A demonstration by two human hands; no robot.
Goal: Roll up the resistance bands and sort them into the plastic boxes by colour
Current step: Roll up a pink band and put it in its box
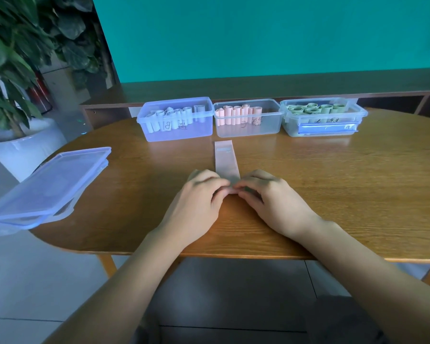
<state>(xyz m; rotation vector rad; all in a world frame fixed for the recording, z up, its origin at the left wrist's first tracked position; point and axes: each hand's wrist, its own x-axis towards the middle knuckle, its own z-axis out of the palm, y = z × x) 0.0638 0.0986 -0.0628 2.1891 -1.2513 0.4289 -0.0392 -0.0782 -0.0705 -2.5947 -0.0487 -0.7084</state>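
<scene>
Left hand (201,194) and right hand (271,194) pinch near end of pink band (226,162), flat on counter (358,184) mid-front. Along far edge: left box (176,130) holds pale rolls, middle box (248,127) pink rolls, right box (323,125) green rolls. Lids (52,184) stacked at left edge.

Lying pale pink on the table: the flat band (226,160). Showing warm brown wood grain: the table (333,184). Holding white rolls (169,117): the blue-tinted box (176,132). Holding pink rolls (236,114): the clear box (248,130). Holding green rolls (315,109): the box with a blue clip (325,129). Glowing teal behind: the wall (258,33). Tinting bluish: the stacked lids (47,184).
</scene>
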